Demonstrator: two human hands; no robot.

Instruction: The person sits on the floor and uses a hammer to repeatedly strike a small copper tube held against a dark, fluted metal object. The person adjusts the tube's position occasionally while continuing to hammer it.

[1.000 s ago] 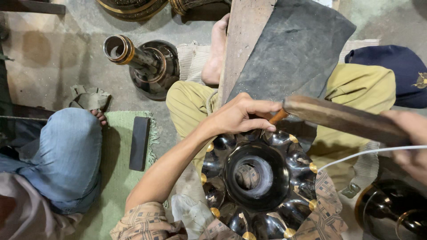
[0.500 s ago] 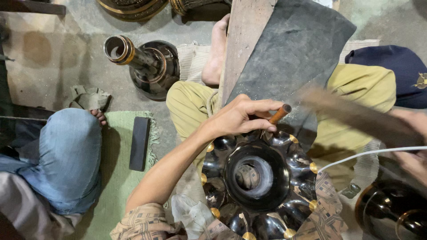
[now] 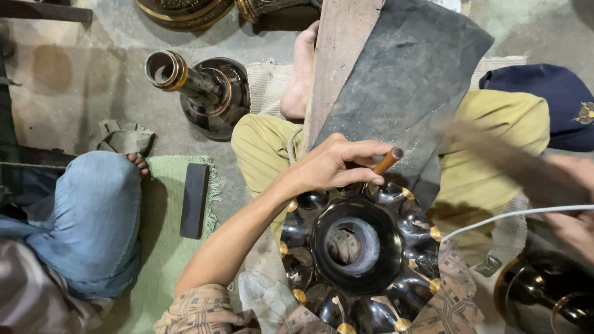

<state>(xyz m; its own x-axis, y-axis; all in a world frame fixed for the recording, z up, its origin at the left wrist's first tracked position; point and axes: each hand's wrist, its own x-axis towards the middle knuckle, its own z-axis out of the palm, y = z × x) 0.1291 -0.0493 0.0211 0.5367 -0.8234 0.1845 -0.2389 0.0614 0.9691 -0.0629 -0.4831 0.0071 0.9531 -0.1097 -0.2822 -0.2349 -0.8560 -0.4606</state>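
Observation:
A black lobed metal vessel (image 3: 416,230) with gold dots on its rim rests in my lap, mouth up. My left hand (image 3: 334,166) pinches a short copper-coloured punch (image 3: 388,160) against the vessel's far rim. My right hand (image 3: 572,226) is at the right edge, blurred, gripping a wooden mallet (image 3: 495,158). The mallet is a motion streak hanging above and to the right of the punch, apart from it. A white cable (image 3: 513,214) crosses just below the right hand.
A wooden plank with a dark sheet (image 3: 408,68) leans over my olive trouser legs. A dark long-necked vase (image 3: 210,93) lies on the floor. A person's knee in blue jeans (image 3: 93,216) is at left by a black block (image 3: 195,199). Another dark vessel (image 3: 544,297) sits at bottom right.
The mallet was resting on the punch's head a second ago. It has since swung up and away to the right. My left hand and the punch have stayed in place.

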